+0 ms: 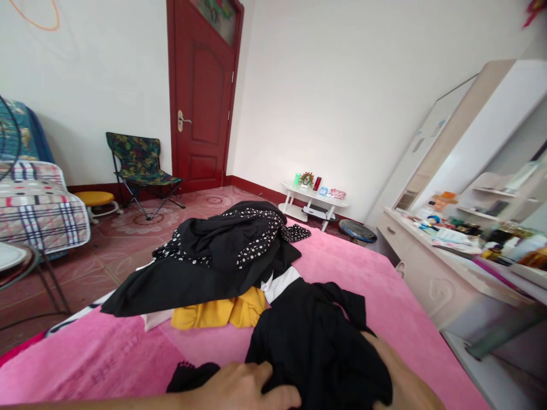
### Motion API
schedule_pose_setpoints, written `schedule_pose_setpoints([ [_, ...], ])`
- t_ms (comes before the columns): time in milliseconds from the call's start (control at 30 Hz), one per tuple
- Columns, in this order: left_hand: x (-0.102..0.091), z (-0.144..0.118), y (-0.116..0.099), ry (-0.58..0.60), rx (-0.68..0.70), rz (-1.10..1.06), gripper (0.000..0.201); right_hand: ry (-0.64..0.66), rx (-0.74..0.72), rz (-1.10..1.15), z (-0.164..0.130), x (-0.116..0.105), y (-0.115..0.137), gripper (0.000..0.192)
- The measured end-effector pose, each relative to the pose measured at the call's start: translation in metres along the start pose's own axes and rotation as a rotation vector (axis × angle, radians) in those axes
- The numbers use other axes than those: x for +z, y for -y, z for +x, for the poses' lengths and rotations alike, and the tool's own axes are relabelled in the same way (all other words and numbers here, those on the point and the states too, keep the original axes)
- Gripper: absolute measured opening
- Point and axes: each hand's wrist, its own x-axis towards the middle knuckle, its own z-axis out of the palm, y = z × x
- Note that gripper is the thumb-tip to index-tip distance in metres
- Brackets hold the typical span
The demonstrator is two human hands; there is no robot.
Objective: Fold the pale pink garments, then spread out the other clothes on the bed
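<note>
A black garment [316,336] lies bunched at the near side of the pink bed cover [367,267], a sleeve-like part stretching out at its far right. My left hand [243,387] is closed on its near left edge, fingers bent into the cloth. At the opposite side, my right hand [401,370] grips the fabric, with some fingers hidden. Beyond is a heap of clothes: a black piece with white dots [260,239], plain black cloth [171,285], a yellow piece [222,310] and some white cloth [282,283]. A dark trim end [192,376] pokes out beside my left wrist.
To the right stands a white dressing table [427,245] crowded with small items. A low white table [316,195] is by the far wall, near a round stool [358,230]. A folding chair [139,165] and a red door [205,97] are at the back left.
</note>
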Motion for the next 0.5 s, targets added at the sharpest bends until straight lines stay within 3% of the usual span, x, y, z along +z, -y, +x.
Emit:
schedule_pose_setpoints([
  [100, 0.008, 0.001, 0.006, -0.100, -0.055, -0.135, 0.052, -0.009, 0.006, 0.079, 0.052, -0.012, 0.004, 0.103],
  [200, 0.021, 0.006, 0.013, -0.133, -0.146, -0.189, 0.058, 0.169, 0.029, 0.287, 0.099, -0.017, 0.006, 0.113],
  [300, 0.026, 0.012, 0.015, -0.103, -0.148, -0.101, 0.057, 0.307, -0.049, 0.432, 0.123, -0.017, 0.006, 0.104],
  [400, 0.011, 0.015, 0.008, -0.064, -0.073, -0.039, 0.053, 0.232, -0.155, 0.482, 0.116, -0.009, 0.007, 0.081],
  [500, -0.024, 0.009, -0.002, -0.102, 0.038, 0.009, 0.052, -0.031, -0.102, 0.407, 0.087, 0.007, 0.002, 0.072],
])
